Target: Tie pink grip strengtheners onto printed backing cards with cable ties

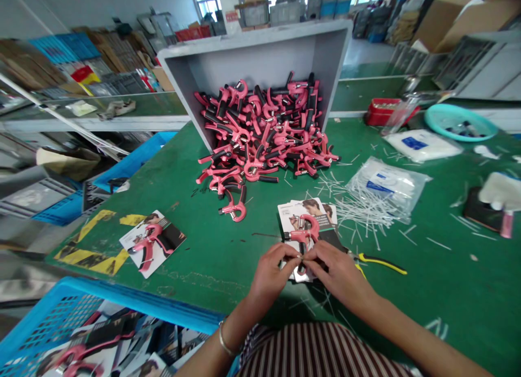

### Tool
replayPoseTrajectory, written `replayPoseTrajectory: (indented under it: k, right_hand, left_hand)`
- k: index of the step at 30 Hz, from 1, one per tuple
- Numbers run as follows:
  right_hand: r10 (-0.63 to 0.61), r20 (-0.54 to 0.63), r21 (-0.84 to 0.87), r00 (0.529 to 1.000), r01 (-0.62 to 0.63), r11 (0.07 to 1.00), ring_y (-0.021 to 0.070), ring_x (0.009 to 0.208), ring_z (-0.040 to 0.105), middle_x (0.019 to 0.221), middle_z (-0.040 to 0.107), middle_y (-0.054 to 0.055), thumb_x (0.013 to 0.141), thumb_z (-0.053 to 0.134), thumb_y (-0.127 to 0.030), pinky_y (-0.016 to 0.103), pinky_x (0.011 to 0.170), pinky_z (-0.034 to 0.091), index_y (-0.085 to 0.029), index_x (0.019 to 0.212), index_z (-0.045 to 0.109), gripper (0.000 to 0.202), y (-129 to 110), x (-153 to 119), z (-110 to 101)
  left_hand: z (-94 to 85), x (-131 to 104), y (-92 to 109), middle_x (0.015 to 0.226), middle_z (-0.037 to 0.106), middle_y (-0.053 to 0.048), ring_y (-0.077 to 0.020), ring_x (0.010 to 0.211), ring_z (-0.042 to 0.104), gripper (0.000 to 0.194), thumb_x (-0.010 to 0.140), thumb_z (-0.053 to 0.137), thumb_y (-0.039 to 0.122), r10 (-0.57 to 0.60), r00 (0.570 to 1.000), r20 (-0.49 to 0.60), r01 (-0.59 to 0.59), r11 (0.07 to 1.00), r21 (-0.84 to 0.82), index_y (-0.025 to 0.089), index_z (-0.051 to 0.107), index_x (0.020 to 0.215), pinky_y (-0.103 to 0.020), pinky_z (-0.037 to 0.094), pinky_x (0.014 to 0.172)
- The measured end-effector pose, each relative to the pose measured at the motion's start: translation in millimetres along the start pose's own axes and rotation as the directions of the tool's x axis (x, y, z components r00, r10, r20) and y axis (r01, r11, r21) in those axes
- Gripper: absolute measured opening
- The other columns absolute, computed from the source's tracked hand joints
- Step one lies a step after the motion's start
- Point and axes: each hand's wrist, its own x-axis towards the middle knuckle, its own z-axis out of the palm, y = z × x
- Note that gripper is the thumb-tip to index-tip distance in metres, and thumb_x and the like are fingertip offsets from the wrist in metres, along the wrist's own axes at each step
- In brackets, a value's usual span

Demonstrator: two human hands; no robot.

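Observation:
A pink and black hand grip exerciser (305, 233) lies on a printed backing card (287, 217), on top of a small stack of cards in front of me. My left hand (277, 268) and my right hand (331, 265) meet over its black handle, thumbs and fingertips pinched together. A small white bit shows between the fingertips and looks like part of a cable tie; most of it is hidden. Loose white cable ties (366, 211) are scattered to the right of the cards. Yellow-handled pliers (382, 262) lie beside my right hand.
A grey bin (252, 56) tipped on its side spills pink grips (260, 143) onto the green table (211, 246). Another carded grip (152, 241) lies left, near yellow-black tape. A blue basket (134, 298) holds carded grips. Plastic bags (382, 184) and a turquoise bowl (459, 135) stand right.

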Motion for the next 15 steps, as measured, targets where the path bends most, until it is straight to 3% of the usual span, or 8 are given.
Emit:
replayPoseTrajectory:
  k: [4,8,15]
  right_hand:
    - [-0.038,0.001,-0.006,0.999,0.038,0.999,0.0183,0.085,0.061,0.087,0.062,0.004,0.096,0.053,-0.017,0.031,0.079,0.047,-0.019,0.088,0.062,0.011,3,-1,-2]
    - [-0.017,0.019,0.024,1.0,0.017,1.0,0.0169,0.083,0.062,0.085,0.063,0.002,0.095,0.056,-0.018,0.029,0.078,0.046,-0.02,0.088,0.063,0.009,4,0,-5]
    - [0.065,0.082,0.073,0.995,-0.071,0.995,0.0165,0.077,0.062,0.083,0.065,0.001,0.093,0.06,-0.023,0.028,0.073,0.047,-0.02,0.088,0.064,0.007,3,5,-7]
  left_hand:
    - [-5.4,2,0,0.088,0.07,-0.005,-0.0177,0.086,0.063,0.01,0.087,0.064,0.022,-0.045,0.995,0.086,0.05,0.997,-0.062,0.018,0.073,0.088,-0.026,0.046,0.08]
    - [-5.6,5,0,0.082,0.068,-0.003,-0.0162,0.078,0.062,0.01,0.086,0.066,0.026,-0.127,0.988,0.086,0.134,0.988,-0.08,0.017,0.071,0.084,-0.024,0.045,0.072]
    - [-13.3,14,15,0.086,0.068,-0.003,-0.0166,0.085,0.062,0.013,0.09,0.059,0.021,-0.007,0.97,0.243,-0.007,0.998,0.057,0.018,0.07,0.083,-0.026,0.044,0.08]
